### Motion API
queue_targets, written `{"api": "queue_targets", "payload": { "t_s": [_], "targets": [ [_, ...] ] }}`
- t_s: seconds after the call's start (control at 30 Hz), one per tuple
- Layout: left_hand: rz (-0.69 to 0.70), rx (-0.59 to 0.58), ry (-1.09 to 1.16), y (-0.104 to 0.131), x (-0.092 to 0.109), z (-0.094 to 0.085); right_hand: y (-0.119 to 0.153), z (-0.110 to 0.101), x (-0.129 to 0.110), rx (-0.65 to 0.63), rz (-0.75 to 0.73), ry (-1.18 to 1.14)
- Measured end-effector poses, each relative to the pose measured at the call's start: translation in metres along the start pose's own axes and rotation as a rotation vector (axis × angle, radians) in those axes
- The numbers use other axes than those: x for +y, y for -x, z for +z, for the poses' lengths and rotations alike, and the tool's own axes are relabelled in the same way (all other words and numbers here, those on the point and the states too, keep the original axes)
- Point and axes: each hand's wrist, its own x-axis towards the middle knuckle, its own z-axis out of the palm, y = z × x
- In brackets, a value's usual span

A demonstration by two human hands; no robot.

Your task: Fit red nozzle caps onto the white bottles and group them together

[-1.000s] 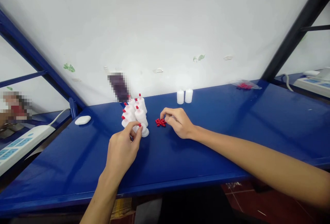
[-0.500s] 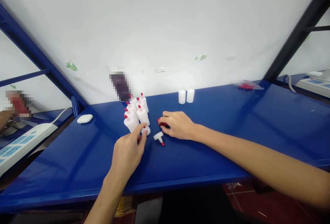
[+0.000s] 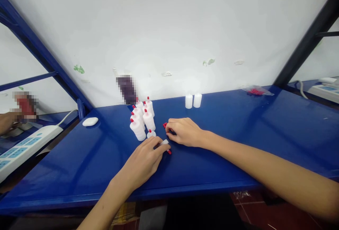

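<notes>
My left hand (image 3: pixel 148 154) has its thumb and fingers closed around a white nozzle cap (image 3: pixel 164 142) with a red tip, which lies on its side on the blue table (image 3: pixel 212 166). Just behind those fingers, another white nozzle cap (image 3: pixel 151 134) stands with its red tip up. My right hand (image 3: pixel 182 131) rests on the table with curled fingers beside small red tip caps (image 3: pixel 165 125); whatever its fingertips pinch is hidden. Several white bottles (image 3: pixel 137 130) with red-tipped nozzles stand grouped behind my left hand.
Two white bottles without nozzles (image 3: pixel 188 101) stand near the wall. A clear bag of red caps (image 3: pixel 256 91) lies at the back right. At the left are a white rounded object (image 3: pixel 90 121) and a power strip (image 3: pixel 31 147). Another person's hand (image 3: pixel 7 122) shows at the far left.
My left hand has left the upright nozzle cap and moved right to the one lying on its side. My right hand stays by the red caps. The view has shifted slightly.
</notes>
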Motion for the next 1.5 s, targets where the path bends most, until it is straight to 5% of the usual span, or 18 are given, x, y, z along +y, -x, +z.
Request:
{"api": "queue_targets", "payload": {
  "t_s": [0.2,0.3,0.67,0.93,1.2,1.37,1.5],
  "targets": [
    [-0.126,0.428,-0.034,0.000,-0.012,-0.022,-0.001,-0.001,-0.003,-0.032,0.030,-0.031],
    [-0.104,0.534,-0.197,-0.007,-0.020,-0.029,-0.001,-0.002,-0.004,-0.013,0.013,-0.038],
    [-0.091,0.384,-0.492,-0.018,-0.033,-0.025,0.000,0.000,-0.003,0.023,-0.025,-0.074],
    [-0.117,0.467,-0.594,-0.018,-0.037,-0.021,0.000,0.002,-0.003,0.035,-0.028,-0.076],
    [-0.015,0.597,-0.391,-0.013,-0.024,-0.028,0.000,0.001,-0.002,0.044,-0.033,-0.112],
    [-0.127,0.484,-0.142,0.006,0.006,-0.015,-0.001,-0.003,-0.015,0.063,0.053,-0.553],
    [-0.279,0.387,-0.051,0.019,0.014,0.000,0.001,-0.003,-0.033,-0.049,0.107,-0.983]
  ]
}}
